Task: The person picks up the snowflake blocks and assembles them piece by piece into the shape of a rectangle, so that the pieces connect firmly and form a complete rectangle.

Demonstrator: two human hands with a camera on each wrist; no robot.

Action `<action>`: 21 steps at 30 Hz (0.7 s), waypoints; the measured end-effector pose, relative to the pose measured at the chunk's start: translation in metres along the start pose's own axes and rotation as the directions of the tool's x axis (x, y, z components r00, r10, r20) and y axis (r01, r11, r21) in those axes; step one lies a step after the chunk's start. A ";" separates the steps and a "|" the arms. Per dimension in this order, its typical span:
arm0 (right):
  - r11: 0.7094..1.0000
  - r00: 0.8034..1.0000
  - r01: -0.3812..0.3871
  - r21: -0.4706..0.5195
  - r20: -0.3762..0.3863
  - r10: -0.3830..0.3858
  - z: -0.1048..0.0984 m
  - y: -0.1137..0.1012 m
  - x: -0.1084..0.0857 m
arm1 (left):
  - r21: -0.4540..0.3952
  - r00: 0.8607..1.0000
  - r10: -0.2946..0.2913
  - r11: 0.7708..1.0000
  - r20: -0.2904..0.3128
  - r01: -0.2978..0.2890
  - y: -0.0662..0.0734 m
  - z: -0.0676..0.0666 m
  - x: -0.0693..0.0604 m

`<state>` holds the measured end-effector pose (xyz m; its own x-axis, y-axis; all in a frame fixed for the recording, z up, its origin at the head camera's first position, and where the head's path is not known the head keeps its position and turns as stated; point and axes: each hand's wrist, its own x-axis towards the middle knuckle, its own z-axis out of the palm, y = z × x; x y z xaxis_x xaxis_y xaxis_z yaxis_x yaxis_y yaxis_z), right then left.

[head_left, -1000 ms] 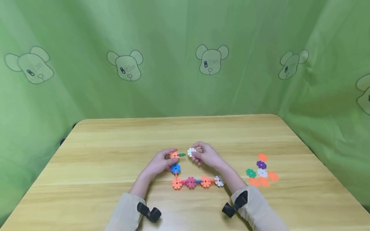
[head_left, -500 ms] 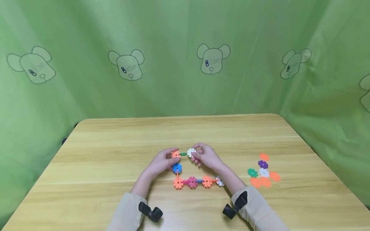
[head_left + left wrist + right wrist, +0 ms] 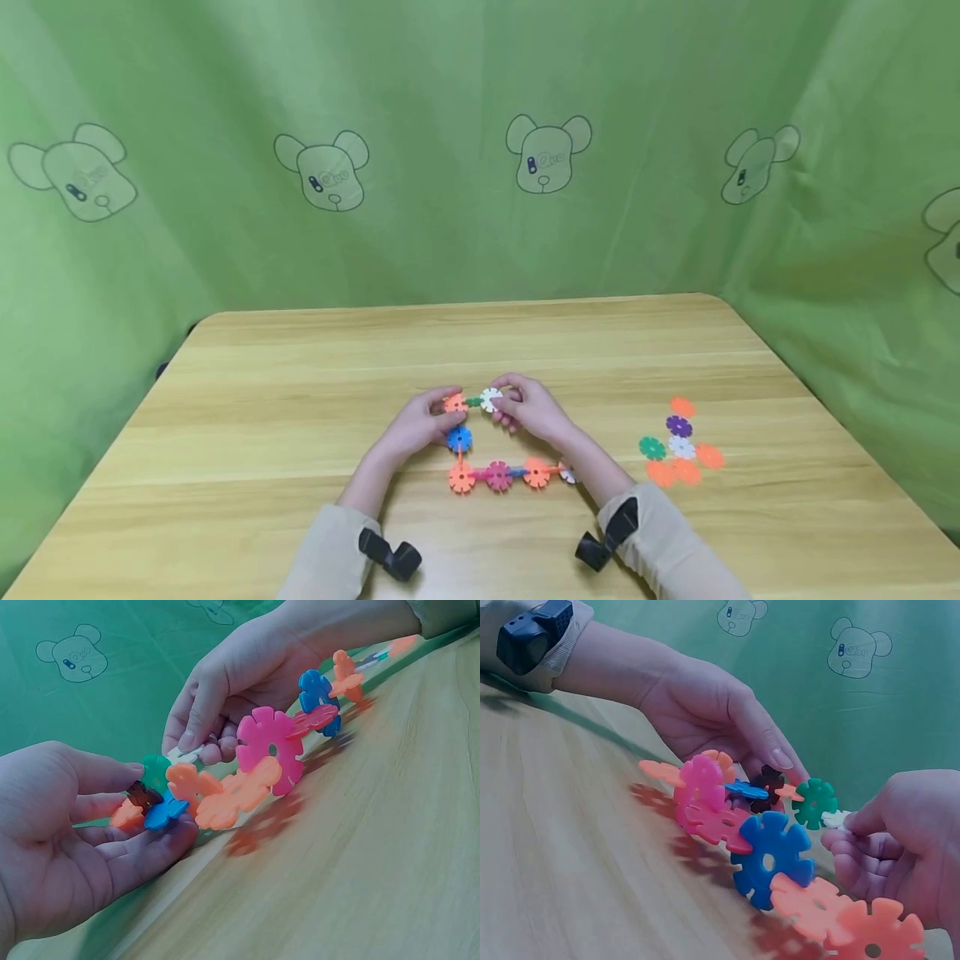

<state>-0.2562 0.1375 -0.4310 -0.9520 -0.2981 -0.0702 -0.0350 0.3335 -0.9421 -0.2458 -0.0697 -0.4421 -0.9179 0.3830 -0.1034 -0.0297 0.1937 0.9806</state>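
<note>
Hanging in folds behind everything, a green curtain [image 3: 420, 250] printed with bear heads is the biggest thing we see. Below it we have the pale wooden table [image 3: 300, 358], its grain running from side to side. Two beige sleeves [image 3: 322, 554] reach in from the near side, and between the forearms [image 3: 592, 462] we find the chain [image 3: 498, 476] of slotted plastic discs, bent like a squared C that opens to our right. Its near row runs partly behind the right forearm. Apart from it, farther right, we notice a cluster of loose discs [image 3: 682, 447] in orange, purple, green and white. The left hand [image 3: 417, 427] pinches the chain at its far left corner, thumb and fingers about an orange disc [image 3: 454, 403]. The right hand [image 3: 534, 410] holds a white disc [image 3: 490, 399] between thumb and finger. We see a small black device [image 3: 595, 552] strapped at each wrist. Smallest of all, the green disc [image 3: 816, 804] ends the far row; the white one meets its edge, though whether it is slotted in we cannot tell.
</note>
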 end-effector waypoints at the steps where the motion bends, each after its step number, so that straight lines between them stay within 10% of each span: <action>1: 1.000 1.000 0.000 0.002 -0.006 0.000 0.000 0.000 0.000 | -0.002 1.000 -0.003 1.000 -0.001 0.003 0.000 0.000 0.000; 10: 0.999 1.000 0.016 -0.028 -0.015 -0.017 0.006 -0.029 -0.017 | -0.018 1.000 -0.017 1.000 0.015 0.017 0.002 -0.002 -0.003; 21: 0.997 0.999 0.009 0.083 0.044 -0.012 0.000 0.007 0.003 | -0.014 0.999 -0.022 1.000 0.036 0.023 0.002 -0.003 -0.001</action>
<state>-0.2592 0.1386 -0.4375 -0.9373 -0.3408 -0.0728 -0.0180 0.2558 -0.9666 -0.2462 -0.0720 -0.4399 -0.9021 0.4112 -0.1311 -0.0560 0.1898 0.9802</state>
